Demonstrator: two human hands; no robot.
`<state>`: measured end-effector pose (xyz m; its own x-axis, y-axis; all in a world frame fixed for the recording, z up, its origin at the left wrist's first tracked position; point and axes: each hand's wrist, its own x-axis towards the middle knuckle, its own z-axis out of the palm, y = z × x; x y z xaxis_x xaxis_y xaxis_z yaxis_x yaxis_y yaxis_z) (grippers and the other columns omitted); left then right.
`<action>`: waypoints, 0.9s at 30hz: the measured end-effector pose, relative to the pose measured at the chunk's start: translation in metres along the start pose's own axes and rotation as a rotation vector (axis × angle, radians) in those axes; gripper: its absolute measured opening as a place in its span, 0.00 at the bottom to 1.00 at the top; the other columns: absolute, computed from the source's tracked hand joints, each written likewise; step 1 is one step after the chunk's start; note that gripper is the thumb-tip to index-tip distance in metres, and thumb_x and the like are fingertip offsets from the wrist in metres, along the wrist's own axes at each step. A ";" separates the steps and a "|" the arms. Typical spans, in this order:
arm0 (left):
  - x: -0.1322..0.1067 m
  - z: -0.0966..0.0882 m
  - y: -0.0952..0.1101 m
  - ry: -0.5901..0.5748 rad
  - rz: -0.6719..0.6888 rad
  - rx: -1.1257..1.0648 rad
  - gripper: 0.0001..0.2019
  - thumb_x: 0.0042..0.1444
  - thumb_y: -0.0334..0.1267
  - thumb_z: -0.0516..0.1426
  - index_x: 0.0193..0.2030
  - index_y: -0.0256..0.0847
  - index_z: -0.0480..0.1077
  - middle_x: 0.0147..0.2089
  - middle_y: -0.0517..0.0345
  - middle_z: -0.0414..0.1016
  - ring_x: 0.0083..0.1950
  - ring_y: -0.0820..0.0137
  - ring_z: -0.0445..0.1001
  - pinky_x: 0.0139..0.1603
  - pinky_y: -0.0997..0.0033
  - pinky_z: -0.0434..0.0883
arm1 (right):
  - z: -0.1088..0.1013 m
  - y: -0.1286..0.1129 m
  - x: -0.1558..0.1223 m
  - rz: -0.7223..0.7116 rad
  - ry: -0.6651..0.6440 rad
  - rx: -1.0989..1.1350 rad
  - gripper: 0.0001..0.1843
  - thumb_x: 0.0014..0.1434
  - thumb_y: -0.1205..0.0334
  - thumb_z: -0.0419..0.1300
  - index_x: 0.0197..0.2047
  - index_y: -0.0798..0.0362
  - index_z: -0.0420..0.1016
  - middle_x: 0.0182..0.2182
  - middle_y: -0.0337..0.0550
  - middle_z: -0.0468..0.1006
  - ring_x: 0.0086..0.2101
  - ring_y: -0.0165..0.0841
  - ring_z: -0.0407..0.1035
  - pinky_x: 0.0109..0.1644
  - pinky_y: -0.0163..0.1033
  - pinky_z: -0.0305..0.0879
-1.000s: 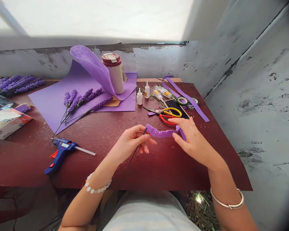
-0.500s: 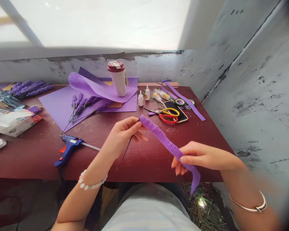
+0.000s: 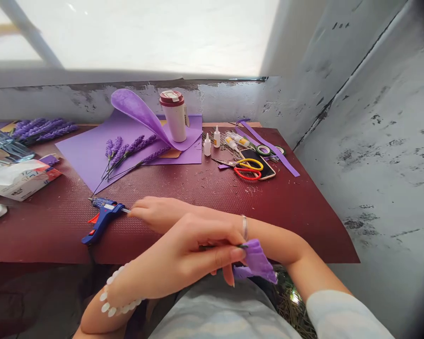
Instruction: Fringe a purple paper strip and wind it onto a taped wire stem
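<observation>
My left hand (image 3: 198, 249) is closed in a pinch on a purple crepe-like strip (image 3: 257, 261) and the dark green stem at its end. The strip hangs folded and bunched below my fingertips, close to my body. Crossing behind it, my right hand (image 3: 153, 212) has its fingers closed around the clear glue stick (image 3: 126, 210) that pokes from the back of a blue glue gun (image 3: 104, 219). The gun lies on the dark red table, and the hand hides the rest of the stick.
Purple lavender stems (image 3: 123, 153) lie on purple sheets (image 3: 88, 146), beside a lidded cup (image 3: 175, 117) on a curled sheet. Scissors (image 3: 245, 167) rest on a phone (image 3: 266, 169) near small glue bottles (image 3: 207, 146) and tape rolls (image 3: 263, 150). A tissue box (image 3: 28, 181) stands left.
My right hand let go of the strip and crossed left to the glue stick. My left hand moved down and right, and the stretched strip now hangs folded. The curled purple sheet rose.
</observation>
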<state>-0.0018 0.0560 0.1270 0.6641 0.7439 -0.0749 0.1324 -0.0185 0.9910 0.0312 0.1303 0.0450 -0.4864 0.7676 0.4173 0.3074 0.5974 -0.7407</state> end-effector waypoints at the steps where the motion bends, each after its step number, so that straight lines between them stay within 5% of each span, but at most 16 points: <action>1: -0.003 -0.002 0.000 -0.039 -0.016 0.018 0.12 0.64 0.44 0.56 0.37 0.43 0.78 0.28 0.55 0.81 0.28 0.66 0.76 0.28 0.70 0.69 | 0.023 -0.002 0.012 -0.096 -0.106 0.015 0.17 0.46 0.71 0.66 0.26 0.33 0.79 0.35 0.19 0.83 0.40 0.32 0.79 0.44 0.35 0.80; 2: -0.006 -0.003 -0.001 -0.069 -0.038 0.035 0.12 0.64 0.46 0.55 0.39 0.43 0.78 0.28 0.55 0.80 0.28 0.66 0.76 0.28 0.70 0.69 | 0.046 -0.003 0.023 -0.275 -0.234 -0.014 0.18 0.50 0.72 0.64 0.30 0.32 0.79 0.41 0.18 0.83 0.45 0.28 0.77 0.53 0.32 0.75; 4: -0.009 -0.007 -0.002 -0.069 -0.079 0.056 0.13 0.64 0.47 0.56 0.39 0.42 0.77 0.27 0.57 0.79 0.28 0.67 0.75 0.30 0.71 0.70 | 0.090 0.000 0.041 -0.485 -0.387 -0.137 0.17 0.47 0.74 0.63 0.27 0.35 0.77 0.37 0.21 0.82 0.46 0.28 0.76 0.58 0.31 0.71; 7: -0.007 -0.011 -0.003 -0.067 -0.121 0.085 0.16 0.64 0.48 0.55 0.36 0.39 0.76 0.27 0.58 0.77 0.28 0.71 0.74 0.32 0.74 0.71 | 0.142 0.004 0.060 -0.641 -0.402 -0.236 0.16 0.47 0.73 0.62 0.20 0.39 0.71 0.24 0.24 0.78 0.33 0.28 0.78 0.40 0.28 0.77; 9: -0.002 -0.011 -0.004 -0.097 -0.145 0.079 0.16 0.64 0.49 0.55 0.35 0.38 0.74 0.27 0.60 0.76 0.29 0.73 0.73 0.30 0.77 0.69 | 0.161 0.002 0.070 -0.692 -0.404 -0.312 0.16 0.49 0.71 0.62 0.18 0.39 0.70 0.26 0.23 0.79 0.33 0.27 0.78 0.32 0.28 0.76; 12: 0.005 -0.009 -0.004 -0.156 -0.189 0.003 0.15 0.64 0.48 0.55 0.37 0.37 0.74 0.28 0.61 0.74 0.27 0.76 0.71 0.28 0.79 0.66 | 0.163 -0.009 0.077 -0.738 -0.522 -0.470 0.27 0.52 0.69 0.63 0.10 0.43 0.55 0.31 0.26 0.81 0.42 0.32 0.77 0.39 0.33 0.79; 15: 0.009 -0.009 -0.003 -0.200 -0.218 -0.063 0.14 0.64 0.47 0.56 0.37 0.37 0.74 0.27 0.62 0.72 0.26 0.77 0.71 0.27 0.80 0.64 | 0.136 -0.020 0.071 -0.688 -0.585 -0.537 0.31 0.55 0.69 0.62 0.09 0.44 0.52 0.35 0.29 0.82 0.48 0.35 0.75 0.49 0.39 0.78; 18: 0.009 -0.014 -0.004 -0.232 -0.285 -0.119 0.14 0.63 0.47 0.57 0.38 0.37 0.74 0.27 0.62 0.69 0.28 0.75 0.74 0.25 0.80 0.61 | 0.089 -0.018 0.053 -0.527 -0.538 -0.590 0.23 0.58 0.70 0.60 0.13 0.45 0.67 0.42 0.30 0.83 0.49 0.35 0.74 0.56 0.39 0.71; 21: 0.008 -0.024 -0.007 -0.248 -0.358 -0.208 0.13 0.62 0.47 0.58 0.37 0.37 0.73 0.25 0.63 0.68 0.25 0.75 0.75 0.23 0.81 0.61 | 0.029 0.002 0.030 -0.315 -0.514 -0.633 0.12 0.59 0.73 0.60 0.26 0.53 0.78 0.47 0.37 0.82 0.52 0.36 0.71 0.59 0.45 0.64; 24: 0.012 -0.038 -0.013 -0.254 -0.393 -0.305 0.12 0.62 0.45 0.58 0.35 0.36 0.71 0.25 0.63 0.71 0.20 0.78 0.73 0.22 0.81 0.61 | -0.032 0.029 0.006 -0.327 -0.518 -0.731 0.10 0.61 0.74 0.59 0.34 0.60 0.82 0.45 0.53 0.80 0.49 0.44 0.70 0.54 0.49 0.67; 27: 0.027 -0.051 -0.021 -0.248 -0.371 -0.380 0.13 0.62 0.44 0.59 0.33 0.35 0.71 0.23 0.61 0.74 0.19 0.76 0.74 0.20 0.81 0.61 | -0.088 0.049 -0.018 -0.266 -0.492 -1.024 0.10 0.64 0.71 0.58 0.41 0.61 0.81 0.44 0.54 0.77 0.47 0.47 0.69 0.51 0.51 0.66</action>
<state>-0.0238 0.1106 0.1093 0.7822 0.4751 -0.4031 0.1467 0.4883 0.8602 0.1272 0.1663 0.0475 -0.8301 0.5518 0.0799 0.5555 0.8060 0.2046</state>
